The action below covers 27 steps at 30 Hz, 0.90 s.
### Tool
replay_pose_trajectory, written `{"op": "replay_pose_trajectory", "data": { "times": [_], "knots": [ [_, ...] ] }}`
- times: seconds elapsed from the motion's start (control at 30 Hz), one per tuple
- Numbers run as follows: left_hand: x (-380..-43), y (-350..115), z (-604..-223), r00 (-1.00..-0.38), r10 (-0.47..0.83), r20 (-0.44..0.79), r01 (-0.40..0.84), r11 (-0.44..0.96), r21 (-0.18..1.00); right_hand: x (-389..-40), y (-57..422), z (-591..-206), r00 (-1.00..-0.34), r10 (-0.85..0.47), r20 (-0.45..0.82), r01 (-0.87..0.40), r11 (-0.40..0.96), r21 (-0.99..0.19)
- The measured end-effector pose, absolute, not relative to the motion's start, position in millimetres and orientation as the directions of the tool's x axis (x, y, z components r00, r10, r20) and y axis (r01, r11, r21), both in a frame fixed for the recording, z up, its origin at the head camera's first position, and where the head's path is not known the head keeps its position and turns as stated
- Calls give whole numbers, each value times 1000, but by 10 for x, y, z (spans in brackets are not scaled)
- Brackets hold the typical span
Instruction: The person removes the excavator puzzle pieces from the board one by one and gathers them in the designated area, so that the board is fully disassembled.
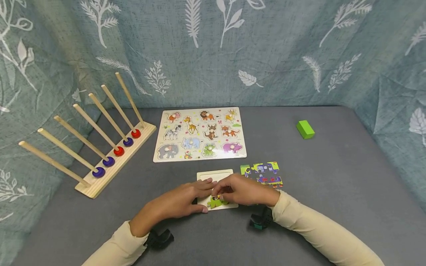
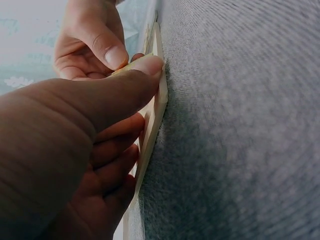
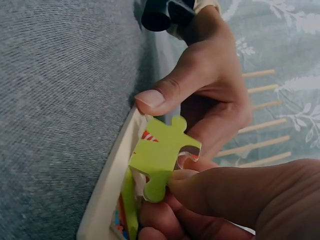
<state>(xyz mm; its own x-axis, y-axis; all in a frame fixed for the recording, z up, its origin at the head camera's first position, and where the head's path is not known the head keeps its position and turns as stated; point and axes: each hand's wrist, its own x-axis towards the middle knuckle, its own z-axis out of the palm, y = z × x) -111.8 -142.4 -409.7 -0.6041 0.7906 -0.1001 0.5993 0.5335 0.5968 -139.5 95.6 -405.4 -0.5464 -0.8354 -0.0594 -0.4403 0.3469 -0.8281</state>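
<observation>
A small wooden puzzle tray (image 1: pixel 214 174) lies between the two hands. The left hand (image 1: pixel 182 199) rests on its left side, fingers extended over the board and thumb at the near corner. A light-green jigsaw piece (image 3: pixel 164 145) with a red-and-white mark is pinched between the thumb and fingers of the right hand (image 1: pixel 244 190), tilted over the tray. Below it in the right wrist view, another green puzzle piece (image 3: pixel 130 205) sits inside the tray, partly hidden. Loose jigsaw pieces (image 1: pixel 261 168), purple, yellow and green, lie just right of the tray, partly behind the right hand.
Behind the tray lies an animal knob puzzle board (image 1: pixel 199 135). At left stands a wooden peg rack (image 1: pixel 116 160) with tall dowels and red and blue rings. A green block (image 1: pixel 305 129) sits at the back right. A patterned curtain (image 1: pixel 213 55) hangs along the table's far edge.
</observation>
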Motion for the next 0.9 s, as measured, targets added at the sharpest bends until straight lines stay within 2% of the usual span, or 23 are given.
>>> {"op": "replay_pose_trajectory", "data": {
  "times": [0.37, 0.7, 0.9],
  "knots": [
    [-1113, -1493, -4107, -601, 794, -89, 629, 539, 560, -1434, 951, -4007, -533, -846, -6, -479, 308, -822],
    [-1125, -1455, -4130, -569, 820, -60, 655, 496, 569, -1473, 1146, -3927, -566, -824, 10, -484, 323, -814],
    [-1121, -1468, -4122, -562, 824, -64, 656, 492, 573, -1478, 1290, -3910, -608, -793, -25, -439, 362, -822]
  ]
}}
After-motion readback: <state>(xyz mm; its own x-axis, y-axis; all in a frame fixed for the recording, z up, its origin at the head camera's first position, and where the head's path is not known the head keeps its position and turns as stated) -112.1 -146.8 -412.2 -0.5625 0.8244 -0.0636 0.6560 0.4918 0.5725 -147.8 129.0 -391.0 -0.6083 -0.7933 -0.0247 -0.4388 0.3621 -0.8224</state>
